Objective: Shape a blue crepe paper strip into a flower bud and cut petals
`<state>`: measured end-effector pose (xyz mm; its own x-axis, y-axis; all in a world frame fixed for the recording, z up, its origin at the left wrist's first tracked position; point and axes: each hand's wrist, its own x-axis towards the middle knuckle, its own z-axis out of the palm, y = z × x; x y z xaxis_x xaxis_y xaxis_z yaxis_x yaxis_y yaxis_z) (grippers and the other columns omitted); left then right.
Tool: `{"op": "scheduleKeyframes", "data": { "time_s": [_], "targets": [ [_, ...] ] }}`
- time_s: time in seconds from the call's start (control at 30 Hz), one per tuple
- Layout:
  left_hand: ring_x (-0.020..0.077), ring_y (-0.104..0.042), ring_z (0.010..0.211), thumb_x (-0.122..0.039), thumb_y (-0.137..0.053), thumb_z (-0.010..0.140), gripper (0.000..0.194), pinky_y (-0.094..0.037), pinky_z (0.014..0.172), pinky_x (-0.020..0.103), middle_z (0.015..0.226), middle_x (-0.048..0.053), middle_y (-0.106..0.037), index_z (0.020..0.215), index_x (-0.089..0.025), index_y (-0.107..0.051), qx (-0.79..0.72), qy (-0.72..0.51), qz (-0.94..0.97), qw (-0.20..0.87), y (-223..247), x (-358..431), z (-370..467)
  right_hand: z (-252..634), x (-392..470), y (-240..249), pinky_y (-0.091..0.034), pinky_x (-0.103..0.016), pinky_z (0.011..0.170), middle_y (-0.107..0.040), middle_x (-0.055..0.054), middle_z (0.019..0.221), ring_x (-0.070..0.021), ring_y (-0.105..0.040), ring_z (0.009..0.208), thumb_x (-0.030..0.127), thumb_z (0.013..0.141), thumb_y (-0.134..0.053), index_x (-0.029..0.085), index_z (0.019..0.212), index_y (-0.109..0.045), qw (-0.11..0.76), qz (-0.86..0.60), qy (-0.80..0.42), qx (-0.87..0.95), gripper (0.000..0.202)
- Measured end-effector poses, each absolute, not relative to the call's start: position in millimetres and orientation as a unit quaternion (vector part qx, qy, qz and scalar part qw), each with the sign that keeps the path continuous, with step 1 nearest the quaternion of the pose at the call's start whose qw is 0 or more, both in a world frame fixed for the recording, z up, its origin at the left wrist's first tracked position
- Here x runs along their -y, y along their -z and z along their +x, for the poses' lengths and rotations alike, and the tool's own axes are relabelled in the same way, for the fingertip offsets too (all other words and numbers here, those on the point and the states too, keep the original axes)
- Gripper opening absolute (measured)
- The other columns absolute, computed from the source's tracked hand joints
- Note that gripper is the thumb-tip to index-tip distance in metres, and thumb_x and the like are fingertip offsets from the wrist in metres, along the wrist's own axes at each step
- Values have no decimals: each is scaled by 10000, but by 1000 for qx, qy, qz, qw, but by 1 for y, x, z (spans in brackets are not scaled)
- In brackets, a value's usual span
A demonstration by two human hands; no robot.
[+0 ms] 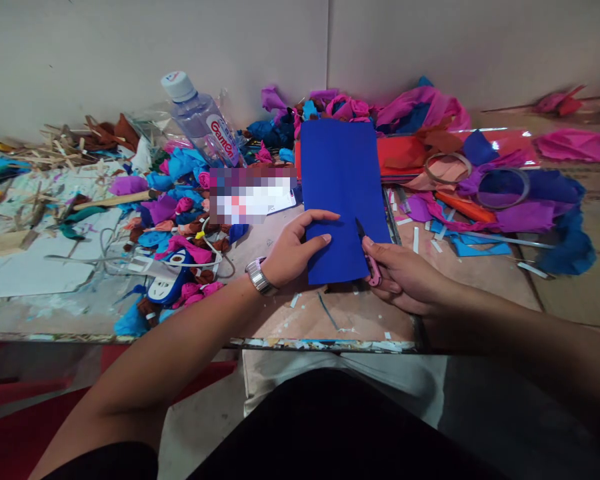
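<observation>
A rectangular deep-blue paper sheet (340, 173) is in front of me, tilted up over the worktable. My left hand (300, 247) grips its lower left side, with thumb and forefinger on the face and the other fingers hidden. In my right hand (405, 273) is a pair of scissors (373, 270) with pink handles. Their dark blade overlaps the lower right part of the paper; whether the blades are apart I cannot tell.
Left of the paper lie a phone (250, 197), a clear bottle (200, 123) with a white cap, and a power strip (167, 283) with cables. Crumpled coloured paper (420, 110) crowds the back. Tape rolls (503, 189) sit to the right. The table's front edge (325, 345) is close to me.
</observation>
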<state>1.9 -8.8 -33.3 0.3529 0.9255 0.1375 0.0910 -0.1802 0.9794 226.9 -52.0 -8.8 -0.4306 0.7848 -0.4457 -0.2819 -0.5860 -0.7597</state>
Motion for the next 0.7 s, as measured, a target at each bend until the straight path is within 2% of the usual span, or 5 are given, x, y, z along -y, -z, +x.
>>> {"op": "scheduleKeyframes", "data": {
  "time_s": [0.23, 0.5, 0.7],
  "targets": [
    [234, -627, 1206, -271, -685, 921, 351, -484, 1085, 417, 1337, 59, -695, 1270, -239, -697, -393, -411, 647, 508, 33, 9, 2, 228, 53, 10, -190, -187, 359, -597, 28, 547, -10, -265, 346, 574, 866, -823, 156, 717, -601, 331, -414, -784, 323, 496],
    [227, -640, 1150, -216, -668, 867, 380, -516, 1020, 398, 1301, 55, -710, 1245, -229, -699, -397, -404, 641, 517, 26, 11, 3, 229, 52, 6, -171, -196, 350, -638, 10, 583, -12, -254, 346, 558, 869, -826, 162, 753, -601, 341, -418, -785, 304, 469],
    [235, -638, 1177, -216, -665, 861, 380, -519, 1021, 404, 1335, 68, -701, 1239, -220, -702, -393, -403, 639, 524, 24, 13, 4, 229, 51, 9, -167, -193, 358, -631, 19, 575, -12, -250, 346, 554, 851, -843, 160, 773, -616, 348, -415, -784, 303, 462]
  ]
}}
